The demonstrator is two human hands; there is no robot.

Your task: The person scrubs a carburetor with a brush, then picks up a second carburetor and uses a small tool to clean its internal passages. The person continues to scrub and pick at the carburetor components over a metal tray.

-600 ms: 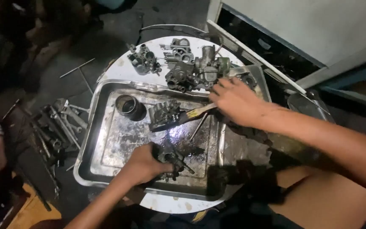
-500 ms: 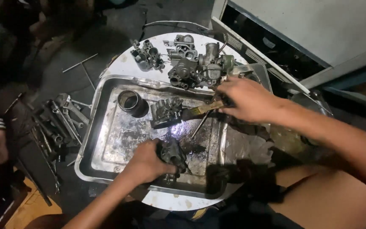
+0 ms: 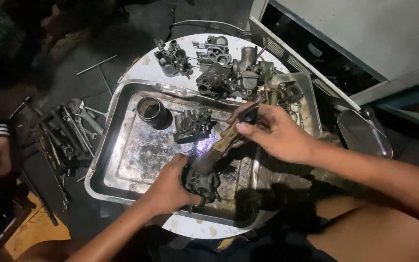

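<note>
Large steel tray point(image 3: 122, 160) on a round white table point(image 3: 146, 68), wet and grimy. Far side: several carburetor bodies point(image 3: 229, 73) lie apart, seemingly awaiting cleaning. In the tray: a black cup point(image 3: 153, 112) and a finned part point(image 3: 193, 125). Left hand point(image 3: 168, 187) clamps a small carburetor point(image 3: 203, 183) at the near edge; right hand point(image 3: 272, 133) grips a brush point(image 3: 224, 143) on it. Scrubbing looks midway.

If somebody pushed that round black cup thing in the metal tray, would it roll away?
Probably not: the black ring stands on its flat end, so it would more likely slide. The steel tray looks wet and shiny, so perhaps slippery. Tipped onto its round side, it could roll.
</note>
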